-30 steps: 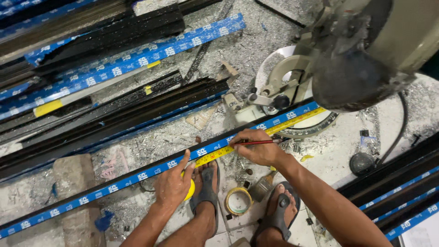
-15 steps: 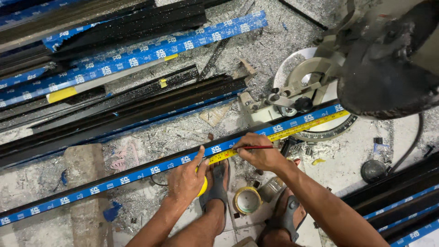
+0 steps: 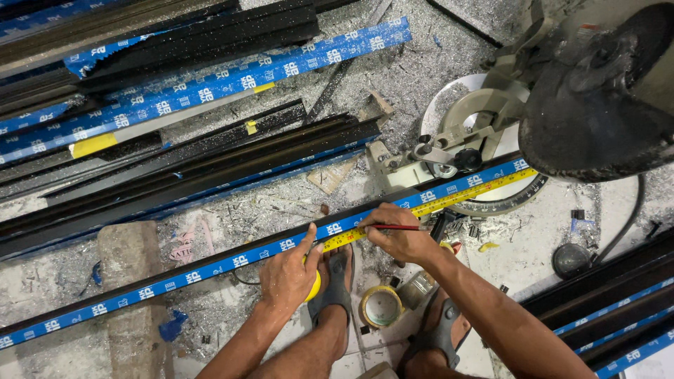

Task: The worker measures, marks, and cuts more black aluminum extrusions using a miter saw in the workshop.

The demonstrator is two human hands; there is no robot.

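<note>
left hand (image 3: 288, 274) pinned yellow tape measure (image 3: 449, 200) on long blue-wrapped metal bar (image 3: 232, 261) | right hand (image 3: 400, 235) fingers pinched red pencil (image 3: 397, 227) beside bar | bar looked stiff, heavy; best held mid-length

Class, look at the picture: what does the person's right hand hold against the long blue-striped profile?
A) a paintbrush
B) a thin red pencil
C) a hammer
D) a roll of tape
B: the right hand pinches a thin red pencil with its tip at the yellow tape measure stretched along the profile.
</note>
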